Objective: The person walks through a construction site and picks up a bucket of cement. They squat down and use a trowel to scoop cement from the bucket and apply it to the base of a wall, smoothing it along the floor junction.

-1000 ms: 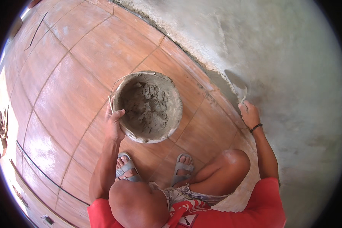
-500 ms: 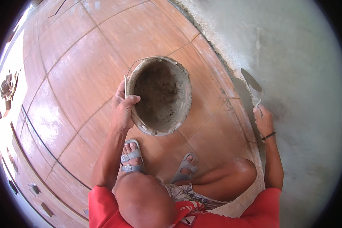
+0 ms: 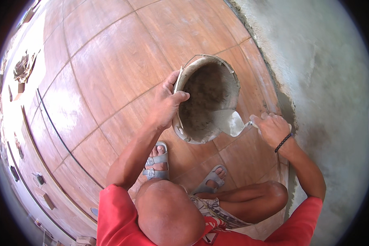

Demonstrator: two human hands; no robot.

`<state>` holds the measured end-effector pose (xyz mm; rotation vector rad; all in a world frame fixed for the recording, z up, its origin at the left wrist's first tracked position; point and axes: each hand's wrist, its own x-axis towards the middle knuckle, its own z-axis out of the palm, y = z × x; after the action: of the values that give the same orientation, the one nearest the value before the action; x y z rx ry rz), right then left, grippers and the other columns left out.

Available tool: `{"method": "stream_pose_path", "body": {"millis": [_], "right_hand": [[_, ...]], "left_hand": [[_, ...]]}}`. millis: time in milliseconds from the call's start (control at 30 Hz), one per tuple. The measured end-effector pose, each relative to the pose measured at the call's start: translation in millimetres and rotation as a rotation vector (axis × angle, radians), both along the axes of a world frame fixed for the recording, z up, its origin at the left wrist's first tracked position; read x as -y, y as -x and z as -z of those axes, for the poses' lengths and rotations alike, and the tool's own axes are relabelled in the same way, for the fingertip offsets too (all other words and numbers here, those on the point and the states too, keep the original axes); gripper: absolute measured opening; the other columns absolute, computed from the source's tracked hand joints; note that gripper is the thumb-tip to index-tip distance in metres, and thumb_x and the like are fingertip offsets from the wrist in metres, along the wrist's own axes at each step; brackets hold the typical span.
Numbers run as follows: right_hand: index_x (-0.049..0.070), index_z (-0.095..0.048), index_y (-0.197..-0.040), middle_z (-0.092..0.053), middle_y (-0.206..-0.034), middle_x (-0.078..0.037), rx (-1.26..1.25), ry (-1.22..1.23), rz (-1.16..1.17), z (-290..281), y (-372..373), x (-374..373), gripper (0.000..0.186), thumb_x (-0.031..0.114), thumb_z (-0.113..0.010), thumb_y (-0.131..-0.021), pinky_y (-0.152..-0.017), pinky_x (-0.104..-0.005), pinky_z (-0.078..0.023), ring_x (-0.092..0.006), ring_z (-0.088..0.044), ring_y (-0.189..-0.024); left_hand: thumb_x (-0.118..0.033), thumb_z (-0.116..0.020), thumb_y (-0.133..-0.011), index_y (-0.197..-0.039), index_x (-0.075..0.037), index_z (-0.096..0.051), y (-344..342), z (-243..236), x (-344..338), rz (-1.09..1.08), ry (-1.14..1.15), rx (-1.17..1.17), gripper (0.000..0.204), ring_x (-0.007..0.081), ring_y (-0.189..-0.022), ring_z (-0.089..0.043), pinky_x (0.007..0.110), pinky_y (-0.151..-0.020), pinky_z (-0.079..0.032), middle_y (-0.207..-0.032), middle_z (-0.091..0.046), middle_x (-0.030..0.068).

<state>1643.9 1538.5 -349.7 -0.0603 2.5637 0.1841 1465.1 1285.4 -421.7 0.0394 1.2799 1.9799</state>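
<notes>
My left hand [image 3: 168,100] grips the left rim of a mortar-crusted bucket [image 3: 235,92], its thumb over the edge. The bucket is tilted so its mouth faces me, and grey wet mortar [image 3: 203,90] coats the inside. A thin wire handle lies along the far rim. My right hand [image 3: 271,128] is closed round the handle of a trowel [image 3: 232,123]. The trowel's blade reaches over the bucket's near right rim, its tip inside by the mortar.
Brown wood-look tiles [image 3: 110,49] cover the floor. Along their right edge runs a smooth grey cement wall [image 3: 332,102] or surface. A dark cable [image 3: 61,139] and a long strip [image 3: 53,176] lie left, near a crumpled bundle [image 3: 24,67]. My sandalled feet stand below the bucket.
My right hand has brought the trowel left, from the grey cement surface to the bucket's mouth. In the picture, the bucket and my left hand sit farther right.
</notes>
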Motion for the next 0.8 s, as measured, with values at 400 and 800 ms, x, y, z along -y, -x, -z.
{"method": "stream_pose_path", "body": {"millis": [400,800], "right_hand": [[0.010,-0.056,-0.116,-0.059,-0.083,-0.010,-0.107,0.057,-0.194,7.6,12.8,23.7,0.032,0.013,-0.052,-0.084,-0.066,-0.0374,-0.051,-0.0271,-0.063,-0.082],[0.008,-0.057,-0.110,-0.060,-0.082,-0.011,-0.072,0.089,-0.189,14.7,28.9,47.6,0.027,0.014,-0.054,-0.084,-0.068,-0.0377,-0.052,-0.0266,-0.064,-0.079]], "left_hand": [[0.008,-0.053,-0.075,-0.128,0.002,-0.049,1.2,3.4,-15.7,0.099,0.009,-0.096,0.053,0.0144,-0.103,-0.055,0.027,-0.091,-0.042,-0.113,-0.059,0.0077],[0.009,-0.050,-0.077,-0.130,0.001,-0.047,0.8,7.7,-5.4,0.057,-0.007,-0.051,0.053,0.0144,-0.104,-0.055,0.028,-0.093,-0.041,-0.114,-0.059,0.0077]]}}
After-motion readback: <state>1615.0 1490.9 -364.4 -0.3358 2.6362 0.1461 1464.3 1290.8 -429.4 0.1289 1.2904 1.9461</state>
